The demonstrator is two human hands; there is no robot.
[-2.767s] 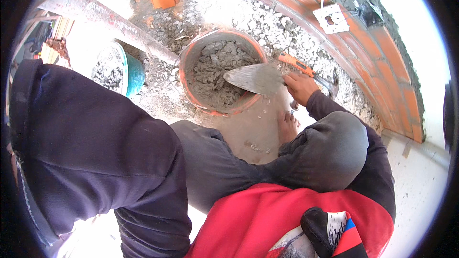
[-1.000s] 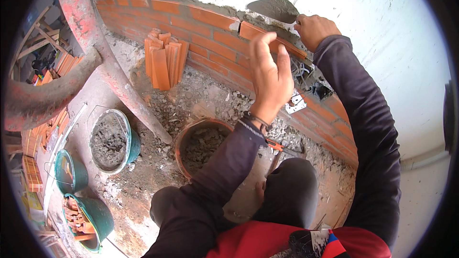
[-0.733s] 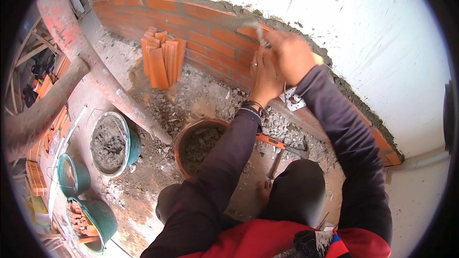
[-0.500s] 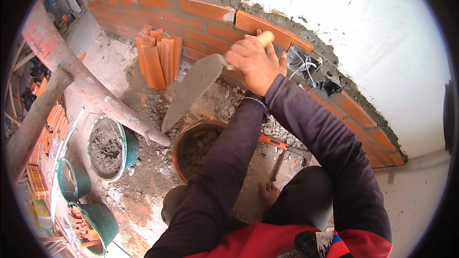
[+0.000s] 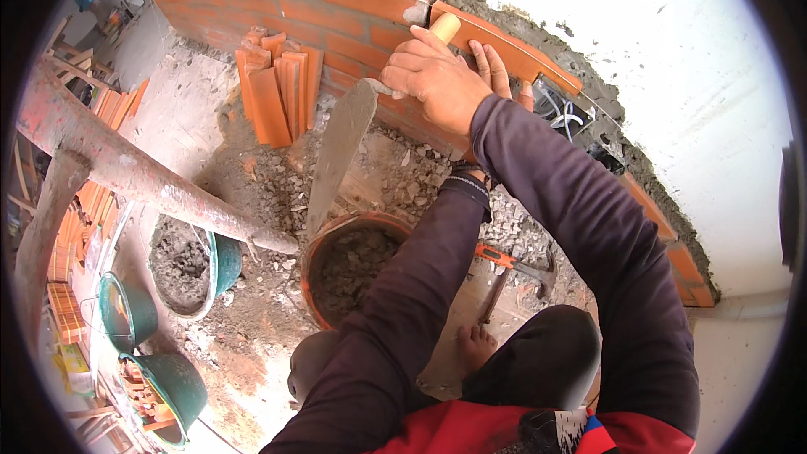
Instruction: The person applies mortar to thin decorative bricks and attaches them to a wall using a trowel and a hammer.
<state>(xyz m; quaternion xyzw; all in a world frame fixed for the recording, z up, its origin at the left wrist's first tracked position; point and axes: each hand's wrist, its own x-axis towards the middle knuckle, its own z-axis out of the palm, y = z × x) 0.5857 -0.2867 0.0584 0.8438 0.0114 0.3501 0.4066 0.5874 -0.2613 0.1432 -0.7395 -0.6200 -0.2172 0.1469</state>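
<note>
My right hand (image 5: 437, 80) is closed round a trowel; its pale wooden handle (image 5: 445, 28) sticks up from the fist. The grey trowel blade (image 5: 340, 147) points down and towards me, above the mortar bucket's far side. My left arm passes under the right one, and my left hand (image 5: 496, 67) is mostly hidden behind it. Its visible fingers lie stretched against a long orange brick tile (image 5: 508, 42) in the wall's top row. Grey mortar (image 5: 551, 50) borders that tile along the white wall. Right of it is an electrical box with loose white wires (image 5: 559, 109).
An orange-rimmed mortar bucket (image 5: 309, 273) stands before me, a hammer (image 5: 513, 261) right of it. Several brick tiles (image 5: 282, 92) lean by the wall. A mortar-filled bucket (image 5: 225, 261) and two green buckets (image 5: 134, 311) (image 5: 185, 387) stand left, below a thick stained pole (image 5: 160, 172).
My right hand has tilted the trowel, so its blade hangs more steeply. My left fingers now show further along the brick tile. The view has shifted slightly.
</note>
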